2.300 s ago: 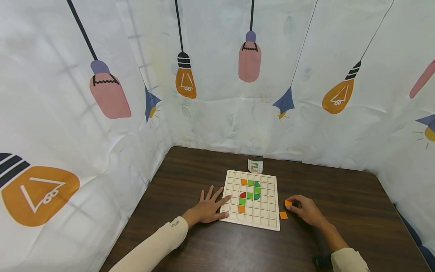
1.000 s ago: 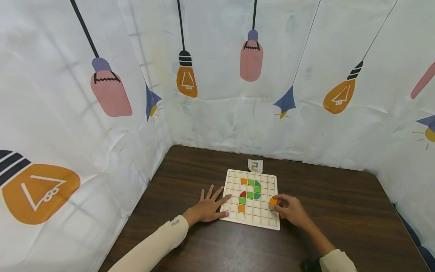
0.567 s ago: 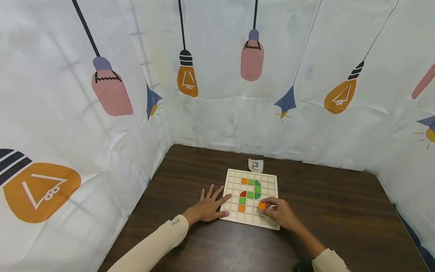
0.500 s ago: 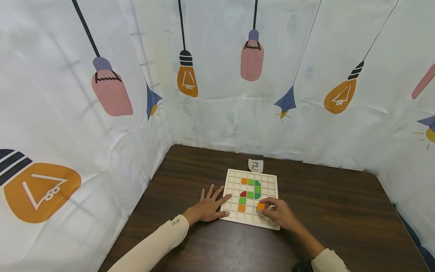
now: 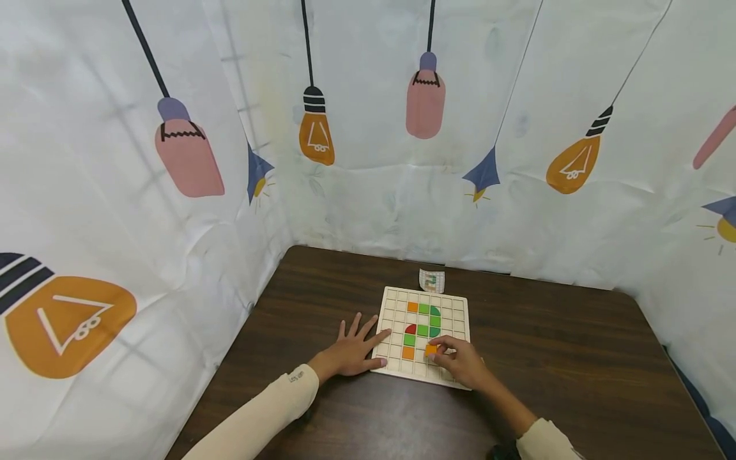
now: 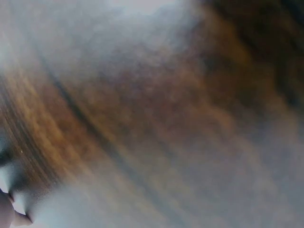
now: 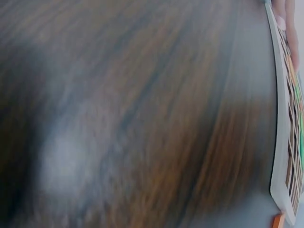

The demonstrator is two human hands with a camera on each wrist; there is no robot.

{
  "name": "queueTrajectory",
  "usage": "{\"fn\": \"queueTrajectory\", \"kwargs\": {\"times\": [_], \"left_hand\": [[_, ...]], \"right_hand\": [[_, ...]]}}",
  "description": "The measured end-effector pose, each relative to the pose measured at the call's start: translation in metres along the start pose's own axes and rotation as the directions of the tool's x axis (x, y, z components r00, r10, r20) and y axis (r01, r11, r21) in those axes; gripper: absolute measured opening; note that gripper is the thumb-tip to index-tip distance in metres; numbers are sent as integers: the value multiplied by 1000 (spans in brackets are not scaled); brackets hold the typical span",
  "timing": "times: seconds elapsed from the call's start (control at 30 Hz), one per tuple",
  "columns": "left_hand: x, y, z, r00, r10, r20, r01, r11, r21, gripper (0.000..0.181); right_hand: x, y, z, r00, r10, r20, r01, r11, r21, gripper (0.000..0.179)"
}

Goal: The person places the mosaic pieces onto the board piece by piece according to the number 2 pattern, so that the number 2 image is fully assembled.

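A cream grid board (image 5: 454, 313) lies on the table and bears several tiles: green squares (image 5: 409, 340), green rounded pieces (image 5: 435, 311), a red rounded piece (image 5: 411, 329) and orange squares (image 5: 408, 352). My left hand (image 5: 347, 354) rests with fingers spread, its fingertips on the board's left edge. Between the thumb and fingertips of my right hand (image 5: 460, 363) is an orange square tile (image 5: 431, 350), pinched low over the cells right of the lower orange square. In the right wrist view, another orange tile (image 7: 278, 220) lies beside the board's corner.
A small printed card (image 5: 432, 281) showing a coloured grid pattern lies just behind the board. The dark wood table (image 5: 356, 415) meets a white curtain (image 5: 368, 211) with printed lamps at its back and left. The left wrist view shows mostly blurred table.
My right hand has carried the orange tile leftward from the table beside the board to over its lower middle cells. The left hand has stayed put.
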State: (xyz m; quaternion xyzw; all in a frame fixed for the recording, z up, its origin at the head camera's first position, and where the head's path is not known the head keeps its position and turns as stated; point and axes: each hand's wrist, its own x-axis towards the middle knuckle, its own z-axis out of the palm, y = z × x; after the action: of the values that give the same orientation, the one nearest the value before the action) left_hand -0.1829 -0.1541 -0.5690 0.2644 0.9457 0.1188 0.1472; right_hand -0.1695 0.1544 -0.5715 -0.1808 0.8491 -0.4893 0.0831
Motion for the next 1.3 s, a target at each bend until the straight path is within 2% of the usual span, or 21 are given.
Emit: {"fn": "queueTrajectory", "kwargs": {"times": [0.23,0.47,0.63,1.07,1.3], "left_hand": [[1,-1,3,1000,-5,3,5,1000,1,74],[2,-2,5,1000,-10,11,10,1000,1,73],[2,-2,5,1000,-10,5,10,1000,5,73],[2,-2,5,1000,-6,-1,6,1000,9,73],[3,-2,4,1000,-10,-7,10,1000,10,74]], "right_hand": [[3,3,14,1000,-23,3,23,1000,4,20],[5,2,24,998,-49,-26,48,997,-64,17],[7,0,27,998,-23,-57,18,995,-93,17],[10,-8,29,995,67,-75,-78,984,-159,16],[11,-8,29,993,78,-84,-92,978,-187,15]]}}
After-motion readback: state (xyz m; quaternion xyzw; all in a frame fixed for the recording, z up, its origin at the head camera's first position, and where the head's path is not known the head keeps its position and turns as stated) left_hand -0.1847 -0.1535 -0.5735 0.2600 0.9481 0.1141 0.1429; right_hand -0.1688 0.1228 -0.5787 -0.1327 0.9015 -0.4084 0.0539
